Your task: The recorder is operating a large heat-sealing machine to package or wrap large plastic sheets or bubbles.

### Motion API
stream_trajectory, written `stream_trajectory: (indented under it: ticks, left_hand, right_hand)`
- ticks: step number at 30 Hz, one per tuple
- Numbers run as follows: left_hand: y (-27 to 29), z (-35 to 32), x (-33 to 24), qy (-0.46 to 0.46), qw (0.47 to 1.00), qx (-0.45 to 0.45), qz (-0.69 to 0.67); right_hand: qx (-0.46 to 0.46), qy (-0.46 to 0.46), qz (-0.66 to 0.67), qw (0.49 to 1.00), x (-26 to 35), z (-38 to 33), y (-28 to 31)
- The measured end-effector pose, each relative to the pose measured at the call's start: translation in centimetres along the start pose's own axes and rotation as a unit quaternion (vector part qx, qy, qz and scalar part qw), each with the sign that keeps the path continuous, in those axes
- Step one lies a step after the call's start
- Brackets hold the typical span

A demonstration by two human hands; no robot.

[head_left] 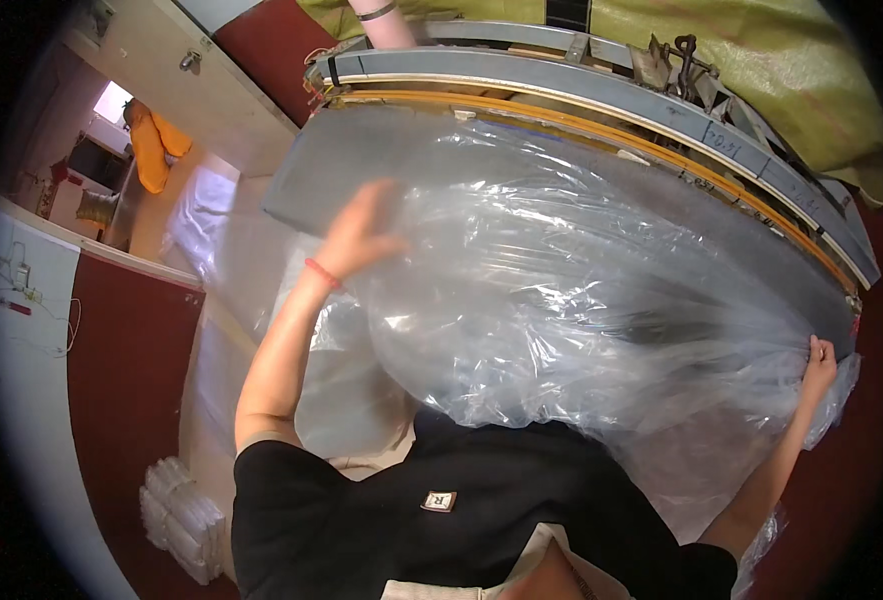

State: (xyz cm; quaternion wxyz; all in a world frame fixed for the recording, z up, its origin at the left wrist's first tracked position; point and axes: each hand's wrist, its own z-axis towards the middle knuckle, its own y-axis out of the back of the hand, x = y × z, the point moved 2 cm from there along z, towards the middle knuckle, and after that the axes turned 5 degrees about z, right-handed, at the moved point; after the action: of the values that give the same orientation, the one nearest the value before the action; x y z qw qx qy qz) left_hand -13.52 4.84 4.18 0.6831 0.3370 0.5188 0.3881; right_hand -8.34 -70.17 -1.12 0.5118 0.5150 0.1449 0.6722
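Note:
A large sheet of clear plastic film lies crumpled and shiny across a grey work surface. At the right, my right hand is closed on the film, and folds fan out from its grip. My left hand, with a red band at the wrist, is raised over the film's left part. Its fingers are smeared by motion, though thumb and fingers look spread, with nothing seen between them. Whether this hand touches the film cannot be told.
Behind the surface runs a long grey metal bar with orange strips and a clamp. Another person's forearm reaches in beyond it. A bundle of clear plastic sits at lower left, near an open door.

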Motion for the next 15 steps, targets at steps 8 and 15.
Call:
stream_trajectory:
  ticks: [8, 15]
  left_hand:
    - [-0.3, 2.3, 0.7, -0.103, 0.993, -0.032, 0.042]
    - [-0.4, 6.8, 0.9, -0.064, 0.991, -0.004, -0.113]
  right_hand:
    - [-0.008, 0.009, 0.01, 1.0, 0.1, -0.1, 0.1]
    - [-0.011, -0.014, 0.007, 1.0, -0.4, -0.1, 0.0]
